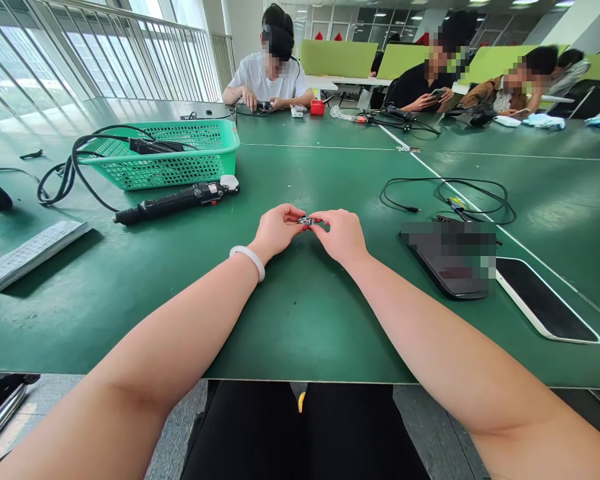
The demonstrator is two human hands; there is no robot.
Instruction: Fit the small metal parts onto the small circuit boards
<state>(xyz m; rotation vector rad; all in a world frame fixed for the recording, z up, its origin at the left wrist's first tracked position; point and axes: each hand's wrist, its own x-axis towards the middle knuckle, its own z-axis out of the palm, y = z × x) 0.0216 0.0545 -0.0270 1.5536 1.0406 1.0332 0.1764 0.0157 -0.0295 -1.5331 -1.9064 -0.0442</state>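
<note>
Just above the green tabletop (300, 320), a small silver-and-dark part (306, 221) is pinched between my two hands. It is too small to tell its exact kind. My left hand (279, 232), with a white bangle (250, 259) on its wrist, grips the part's left end between thumb and fingertips. From the other side, my right hand (341, 235) pinches the right end. My fingertips cover both ends of the part. To the left of my hands lies a black electric screwdriver (177, 202).
A green plastic basket (180, 167) with a cabled black tool stands behind the screwdriver. A white block with writing (35, 250) lies at left. At right are a black cable (395, 200), a dark case (450, 263) and a phone (550, 300). Several people sit across the table.
</note>
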